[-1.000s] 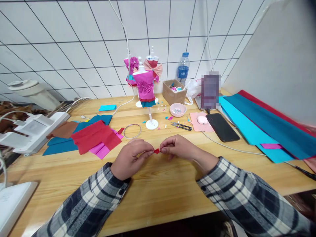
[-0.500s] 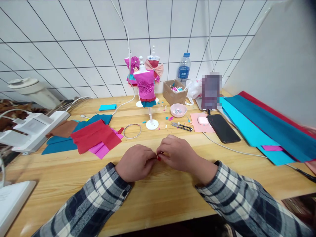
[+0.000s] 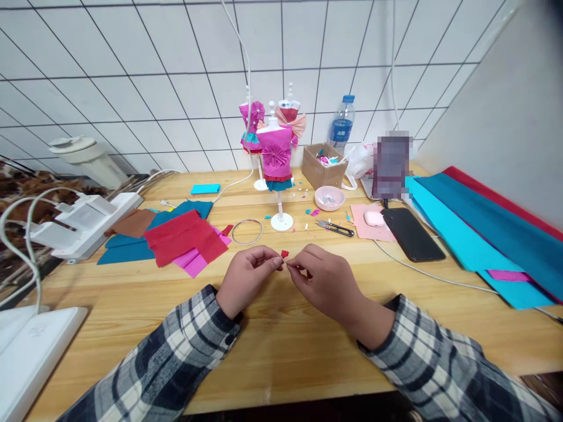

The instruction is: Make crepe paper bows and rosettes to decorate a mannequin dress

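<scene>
A small red scrap of crepe paper (image 3: 285,254) sticks up between my fingertips, over the middle of the table. My left hand (image 3: 251,274) is closed, thumb and forefinger pinching the scrap's lower end. Close beside it, my right hand (image 3: 328,281) is closed in a pinch; what its fingertips grip is too small to make out. Beyond the hands stands a mini dress form (image 3: 276,153) in a magenta paper top with a pleated rosette. A wire ring (image 3: 247,241) lies ahead of my left hand, and thread snips (image 3: 335,227) lie ahead of my right.
Red crepe paper (image 3: 182,237) overlaps teal and magenta sheets on the left, near a white power strip (image 3: 103,220). A pink bowl (image 3: 329,206), cardboard box (image 3: 324,174) and water bottle (image 3: 342,128) stand behind. A black phone (image 3: 413,234) and long blue sheets (image 3: 453,225) lie right.
The red scrap first stretched between both hands, then was mostly covered by the fingers as they came together. Now it points upward from the left fingertips. The view has turned slightly left.
</scene>
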### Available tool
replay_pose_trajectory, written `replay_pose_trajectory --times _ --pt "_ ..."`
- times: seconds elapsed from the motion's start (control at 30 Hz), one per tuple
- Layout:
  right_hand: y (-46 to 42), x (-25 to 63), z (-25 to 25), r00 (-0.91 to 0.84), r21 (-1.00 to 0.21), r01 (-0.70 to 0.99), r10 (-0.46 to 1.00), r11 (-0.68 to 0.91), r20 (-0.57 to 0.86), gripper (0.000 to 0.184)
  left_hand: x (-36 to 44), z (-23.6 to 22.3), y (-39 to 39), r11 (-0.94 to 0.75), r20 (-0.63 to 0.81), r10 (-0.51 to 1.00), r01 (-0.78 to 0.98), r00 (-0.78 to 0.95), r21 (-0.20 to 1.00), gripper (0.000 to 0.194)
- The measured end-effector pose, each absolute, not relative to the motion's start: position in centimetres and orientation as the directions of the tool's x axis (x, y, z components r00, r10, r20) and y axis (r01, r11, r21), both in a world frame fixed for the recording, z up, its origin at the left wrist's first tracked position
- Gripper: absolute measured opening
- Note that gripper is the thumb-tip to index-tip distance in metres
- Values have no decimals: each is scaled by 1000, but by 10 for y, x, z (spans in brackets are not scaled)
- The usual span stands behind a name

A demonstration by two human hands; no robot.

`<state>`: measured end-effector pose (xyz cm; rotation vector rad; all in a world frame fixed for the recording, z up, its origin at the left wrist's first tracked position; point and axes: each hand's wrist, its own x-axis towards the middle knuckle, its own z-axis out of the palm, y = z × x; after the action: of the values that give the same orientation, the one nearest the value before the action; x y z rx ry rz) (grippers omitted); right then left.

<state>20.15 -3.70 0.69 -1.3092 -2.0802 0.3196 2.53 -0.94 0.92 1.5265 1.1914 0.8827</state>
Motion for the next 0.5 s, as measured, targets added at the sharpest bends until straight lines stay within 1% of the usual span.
replay_pose_trajectory --times 0.03,0.07,0.1,0.13,0.2,0.27,0.3,0.37,0.4,0.5 --pt "-36 201 6 -234 -616 659 895 433 379 15 25 9 -10 -46 -9 966 206 258 978 21" --pt "-33 201 6 -183 -716 587 923 379 339 12 24 9 -11 -70 20 966 188 259 980 20" --pt "-31 202 5 -148 -808 501 951 310 273 11 23 10 -12 -124 66 961 207 267 970 19" --pt "-27 203 5 -144 -880 413 971 233 189 11 21 11 -12 -202 125 949 254 290 946 17" --pt "-21 208 3 -217 -956 277 975 96 35 14 16 15 -12 -412 252 875 365 413 835 13" --pt "-15 214 1 -358 -971 234 933 46 -42 14 12 18 -10 -630 329 723 385 608 674 14" --pt "-12 217 1 -425 -968 241 904 66 -44 12 10 19 -9 -712 339 637 360 693 603 16" --pt "-9 223 1 -539 -945 279 842 169 -9 10 8 21 -6 -812 318 498 305 807 497 23" --pt "-8 225 1 -585 -923 300 810 241 21 12 7 21 -5 -840 298 455 293 839 457 26" --pt "-7 229 1 -669 -818 367 737 442 98 19 10 19 -5 -883 216 389 294 896 367 31"
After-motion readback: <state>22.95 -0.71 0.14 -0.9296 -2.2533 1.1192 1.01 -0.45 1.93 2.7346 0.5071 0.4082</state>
